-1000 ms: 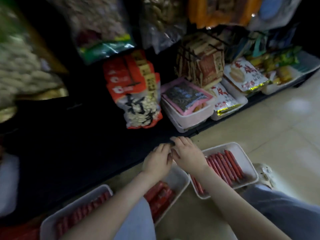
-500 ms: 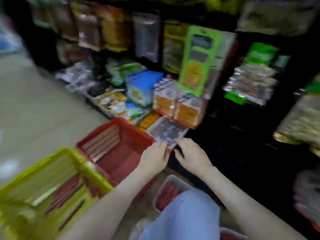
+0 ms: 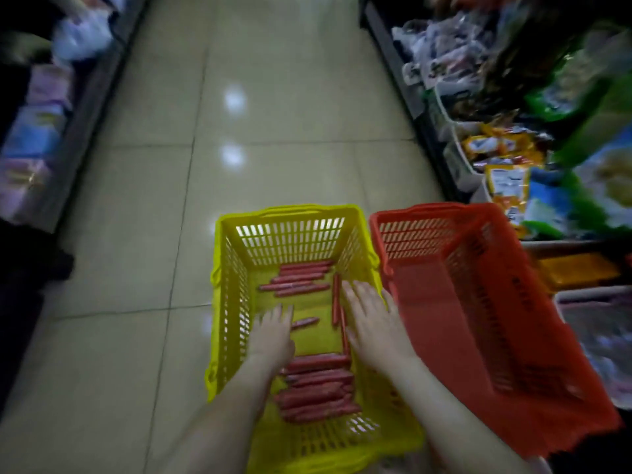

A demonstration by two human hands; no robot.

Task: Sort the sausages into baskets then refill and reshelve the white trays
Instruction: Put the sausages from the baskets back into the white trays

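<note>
1. Shelving (image 3: 51,131) at the left edge: dim and blurred, goods not legible.
2. Floor (image 3: 273,114): pale tiles run up the aisle between the two shelf rows. Both baskets stand on it.
3. Yellow basket (image 3: 227,302): upright, with slatted walls. Sausages lie on its bottom in four lots:
   - A far group (image 3: 297,278) lies crosswise.
   - A near pile (image 3: 318,388) lies crosswise between the forearms.
   - A single sausage (image 3: 304,322) lies mid-basket.
   - A lengthwise pair (image 3: 337,299) lies along the right wall.
4. Left hand (image 3: 273,333): inside the yellow basket, palm down, fingers straight and close together, holding nothing. Its fingertips are just beside the single sausage.
5. Right hand (image 3: 371,323): palm down over the basket's right side, fingers straight and slightly spread, holding nothing. It is just beside the lengthwise pair; contact cannot be told.
6. Red basket (image 3: 478,302): upright, just right of the yellow basket. Whether the rims touch cannot be told. The interior is blurred.
7. Packets (image 3: 506,165) on the right-hand shelves: orange, green and blue wrappers, blurred. They sit near the red basket's far corner.
</note>
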